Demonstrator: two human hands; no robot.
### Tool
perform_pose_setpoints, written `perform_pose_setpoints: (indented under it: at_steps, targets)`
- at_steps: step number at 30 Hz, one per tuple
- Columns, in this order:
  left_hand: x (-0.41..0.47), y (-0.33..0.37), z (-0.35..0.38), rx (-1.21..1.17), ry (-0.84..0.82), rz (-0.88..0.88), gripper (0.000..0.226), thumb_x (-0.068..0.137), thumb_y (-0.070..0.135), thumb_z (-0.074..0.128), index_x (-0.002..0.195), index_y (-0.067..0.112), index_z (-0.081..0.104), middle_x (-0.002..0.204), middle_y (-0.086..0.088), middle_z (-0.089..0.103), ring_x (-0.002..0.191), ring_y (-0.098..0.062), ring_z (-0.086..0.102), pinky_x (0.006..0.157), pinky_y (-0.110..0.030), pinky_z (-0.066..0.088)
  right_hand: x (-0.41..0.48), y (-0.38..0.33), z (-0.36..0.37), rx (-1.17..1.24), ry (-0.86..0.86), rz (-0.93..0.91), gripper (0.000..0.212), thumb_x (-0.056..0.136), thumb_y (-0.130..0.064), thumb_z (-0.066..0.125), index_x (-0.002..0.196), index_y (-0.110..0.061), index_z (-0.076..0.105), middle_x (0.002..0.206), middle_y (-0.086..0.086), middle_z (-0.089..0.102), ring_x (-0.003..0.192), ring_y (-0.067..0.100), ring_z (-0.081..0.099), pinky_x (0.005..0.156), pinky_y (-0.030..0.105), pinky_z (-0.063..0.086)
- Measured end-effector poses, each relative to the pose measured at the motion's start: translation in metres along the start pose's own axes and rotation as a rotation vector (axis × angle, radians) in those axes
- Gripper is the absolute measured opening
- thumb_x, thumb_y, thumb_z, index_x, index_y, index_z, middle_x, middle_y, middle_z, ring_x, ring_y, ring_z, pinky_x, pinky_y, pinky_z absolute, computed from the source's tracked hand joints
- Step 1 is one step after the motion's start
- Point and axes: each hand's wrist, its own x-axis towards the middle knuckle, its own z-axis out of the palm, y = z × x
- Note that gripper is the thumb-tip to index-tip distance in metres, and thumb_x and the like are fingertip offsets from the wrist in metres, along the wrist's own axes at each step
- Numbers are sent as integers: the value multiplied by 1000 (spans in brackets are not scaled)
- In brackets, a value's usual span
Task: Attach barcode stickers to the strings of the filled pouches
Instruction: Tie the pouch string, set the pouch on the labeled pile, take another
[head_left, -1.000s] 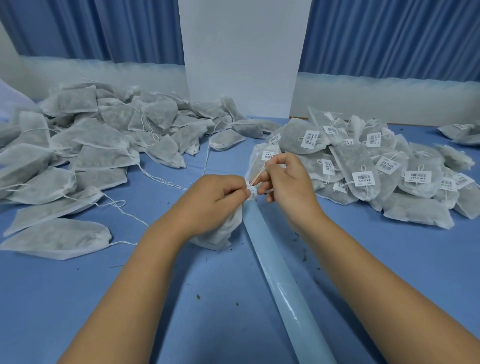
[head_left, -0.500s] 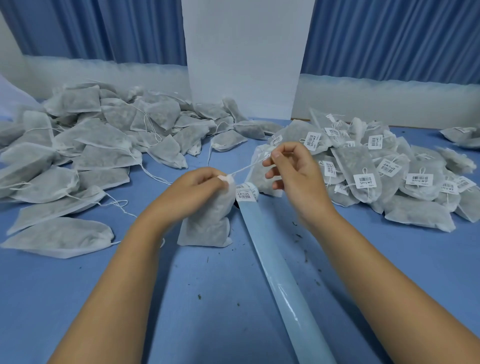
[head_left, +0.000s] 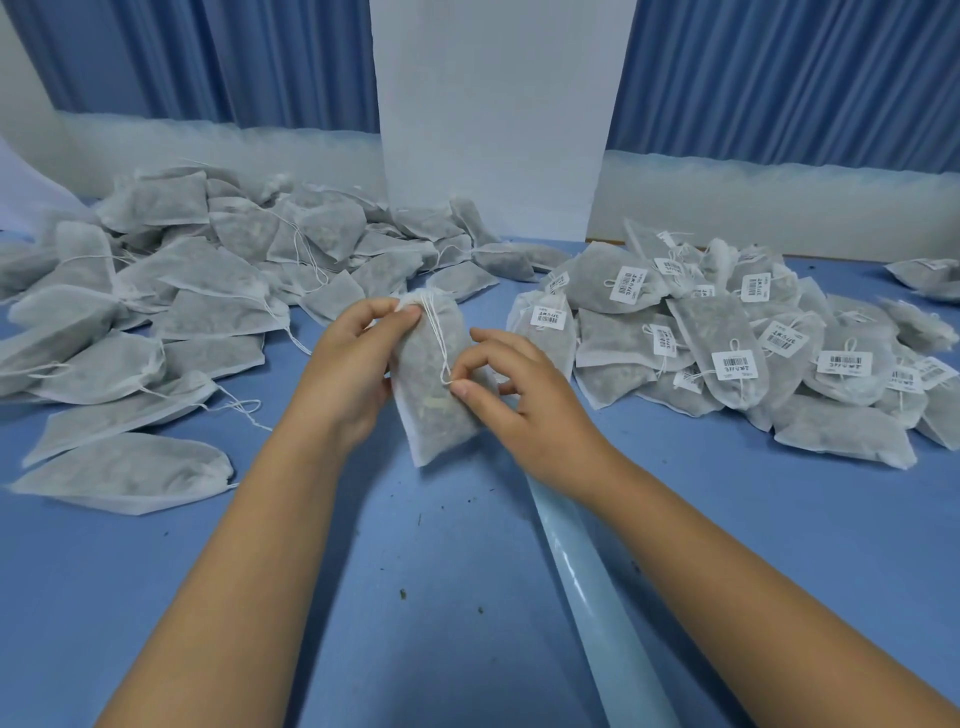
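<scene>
A filled white mesh pouch (head_left: 434, 410) stands tilted between my hands over the blue table. My left hand (head_left: 353, 374) grips its gathered top, thumb and fingers pinching the neck. Its white drawstring (head_left: 439, 340) runs down the pouch's front. My right hand (head_left: 514, 395) pinches the lower end of that string against the pouch with thumb and forefinger. No barcode sticker shows on this pouch. The pale blue sticker backing strip (head_left: 597, 587) lies on the table under my right wrist.
A heap of unlabelled pouches (head_left: 171, 306) with loose strings covers the left of the blue table (head_left: 415, 597). Labelled pouches with barcode stickers (head_left: 737, 353) are piled at right. A white panel (head_left: 493, 114) and blue curtains stand behind.
My left hand has raised and turned the pouch upright. My right hand, which held the string stretched out to the right, has come down onto the pouch's front with the string.
</scene>
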Motion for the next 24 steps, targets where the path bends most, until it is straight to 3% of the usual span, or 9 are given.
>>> perform_pose_setpoints:
  at_steps: [4,10,14,16,19,22,24]
  targets:
    - [1,-1,7,-97,14,-16,12,98,14,59,87,10,63,73,-2,65,69,-13,62,69,-28,52,1,-2,-3,50,34,-19,5,96,-13,59,93,-16,63,95,-14,64,97,5,58,88,14,39]
    - [-2,-3,7,-138,-296,-28,9,74,16,72,74,10,79,81,-6,76,77,-15,73,70,-26,59,3,1,-5,104,138,-16,6,93,-9,63,90,-13,65,98,-6,67,99,9,57,86,15,40]
    - [1,-11,6,-57,-220,-30,10,78,9,74,87,10,75,85,-5,77,77,-14,73,68,-24,58,4,4,-6,124,138,26,7,91,-11,66,88,-18,66,104,-11,67,104,5,59,90,19,43]
    - [5,-12,0,-8,-193,-83,11,83,11,73,94,14,74,89,-2,77,79,-13,74,65,-24,59,7,7,-11,193,192,114,11,92,-14,66,86,-24,65,105,-15,67,102,2,61,89,26,46]
    - [11,-14,-12,90,-180,-210,18,82,18,76,99,16,73,94,-1,78,81,-14,75,62,-26,59,13,18,-27,208,304,270,8,92,-13,64,89,-20,65,94,-15,66,81,-7,59,74,14,45]
    - [14,-16,-18,146,-198,-333,29,80,22,77,105,10,71,97,-5,78,83,-16,75,61,-27,59,14,34,-39,78,224,579,13,87,-23,70,97,-17,64,92,-8,62,73,-1,56,58,8,42]
    - [17,-16,-21,151,-187,-380,31,82,24,76,107,7,70,96,-6,77,83,-18,75,63,-28,59,12,38,-40,76,115,711,20,84,-32,73,89,-15,63,83,-4,64,67,10,58,60,19,46]
